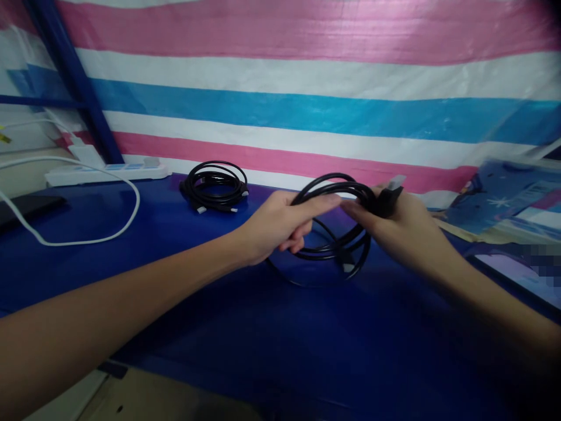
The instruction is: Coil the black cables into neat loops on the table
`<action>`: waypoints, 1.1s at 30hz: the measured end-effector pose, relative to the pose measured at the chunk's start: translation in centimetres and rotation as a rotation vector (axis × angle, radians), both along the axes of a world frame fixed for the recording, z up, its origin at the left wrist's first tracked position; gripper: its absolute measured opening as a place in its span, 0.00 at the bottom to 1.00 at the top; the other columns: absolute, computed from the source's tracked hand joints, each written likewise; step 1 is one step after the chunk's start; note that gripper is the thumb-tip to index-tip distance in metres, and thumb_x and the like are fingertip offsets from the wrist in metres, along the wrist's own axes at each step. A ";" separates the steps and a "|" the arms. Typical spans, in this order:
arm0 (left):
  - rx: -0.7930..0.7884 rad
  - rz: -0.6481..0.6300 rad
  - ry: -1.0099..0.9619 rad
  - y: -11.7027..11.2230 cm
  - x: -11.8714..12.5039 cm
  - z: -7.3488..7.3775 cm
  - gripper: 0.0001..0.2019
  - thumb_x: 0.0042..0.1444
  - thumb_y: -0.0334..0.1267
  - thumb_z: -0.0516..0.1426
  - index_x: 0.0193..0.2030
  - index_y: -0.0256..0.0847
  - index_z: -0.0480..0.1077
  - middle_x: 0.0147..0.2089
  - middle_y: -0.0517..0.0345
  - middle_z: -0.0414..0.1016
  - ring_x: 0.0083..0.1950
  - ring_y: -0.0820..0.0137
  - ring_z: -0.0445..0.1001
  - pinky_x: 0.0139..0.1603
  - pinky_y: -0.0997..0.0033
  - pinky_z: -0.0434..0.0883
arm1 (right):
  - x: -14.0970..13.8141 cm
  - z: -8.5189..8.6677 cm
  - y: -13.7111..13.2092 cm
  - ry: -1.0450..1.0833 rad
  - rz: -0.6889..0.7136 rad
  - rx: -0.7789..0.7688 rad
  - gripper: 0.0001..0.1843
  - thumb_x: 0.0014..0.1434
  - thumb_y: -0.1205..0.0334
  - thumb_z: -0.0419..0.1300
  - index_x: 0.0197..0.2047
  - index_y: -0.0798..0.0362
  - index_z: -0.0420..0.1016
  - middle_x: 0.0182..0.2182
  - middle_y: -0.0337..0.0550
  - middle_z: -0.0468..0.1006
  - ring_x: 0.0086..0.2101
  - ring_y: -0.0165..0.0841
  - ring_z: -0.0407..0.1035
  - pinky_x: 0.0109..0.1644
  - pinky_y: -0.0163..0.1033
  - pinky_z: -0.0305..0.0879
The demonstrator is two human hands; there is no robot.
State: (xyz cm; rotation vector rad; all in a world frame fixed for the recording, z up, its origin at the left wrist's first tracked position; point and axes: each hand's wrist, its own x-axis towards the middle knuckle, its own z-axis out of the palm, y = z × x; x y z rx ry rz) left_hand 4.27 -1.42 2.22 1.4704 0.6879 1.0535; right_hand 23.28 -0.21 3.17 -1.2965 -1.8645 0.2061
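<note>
Between my hands is a black cable [326, 254] wound into loose loops, held just over the blue table. My left hand [284, 225] is closed round the loops on their left side, index finger stretched along the top. My right hand [394, 219] grips the right side of the same coil, and a black plug [388, 199] with a pale tip sticks up by its fingers. Another connector [346, 261] of the cable hangs low inside the loops. Part of the coil is hidden by my fingers.
A second coiled black cable [214, 187] lies at the back. To the left are a white power strip [109, 172], a looping white cord [135, 202] and a dark flat object [30, 209]. A phone-like device [517, 275] lies right, before a blue printed package [491, 196].
</note>
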 end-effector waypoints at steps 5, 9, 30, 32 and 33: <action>-0.001 0.181 -0.083 0.8 -0.2 -0.2 0.25 0.55 0.47 0.61 0.16 0.40 0.55 0.13 0.70 0.51 0.13 0.82 0.53 0.18 0.76 0.59 | -1.7 0.0 -1.4 0.598 0.425 -0.493 0.16 0.60 0.51 0.60 0.26 0.52 0.66 0.15 0.30 0.56 0.15 0.23 0.52 0.25 0.37 0.64; 0.032 0.104 -0.074 0.6 -0.1 -0.7 0.23 0.54 0.47 0.62 0.17 0.38 0.61 0.16 0.65 0.61 0.22 0.78 0.67 0.30 0.75 0.66 | -1.8 0.7 -2.2 0.839 0.394 -0.521 0.08 0.62 0.58 0.59 0.33 0.52 0.71 0.14 0.26 0.43 0.14 0.21 0.37 0.15 0.29 0.47; -0.050 -0.237 -0.118 -0.9 0.5 0.0 0.26 0.65 0.49 0.49 0.17 0.41 0.55 0.17 0.64 0.57 0.26 0.76 0.68 0.45 0.67 0.72 | -2.0 1.5 -2.5 0.920 0.411 -0.407 0.05 0.63 0.63 0.59 0.35 0.53 0.73 0.16 0.29 0.59 0.12 0.19 0.50 0.17 0.28 0.56; 0.073 -0.145 -0.051 -0.6 0.7 -0.7 0.16 0.61 0.46 0.55 0.26 0.40 0.65 0.28 0.61 0.69 0.35 0.75 0.72 0.44 0.71 0.70 | -1.6 2.0 -2.5 0.948 0.344 -0.378 0.07 0.64 0.65 0.57 0.33 0.54 0.72 0.13 0.27 0.47 0.12 0.19 0.38 0.13 0.28 0.44; 0.157 -0.049 -0.007 -0.3 0.6 -1.0 0.11 0.58 0.46 0.59 0.32 0.40 0.67 0.33 0.61 0.71 0.38 0.74 0.72 0.43 0.72 0.69 | -1.3 2.2 -2.4 0.958 0.313 -0.349 0.08 0.64 0.65 0.57 0.32 0.54 0.72 0.14 0.27 0.44 0.13 0.20 0.36 0.13 0.29 0.41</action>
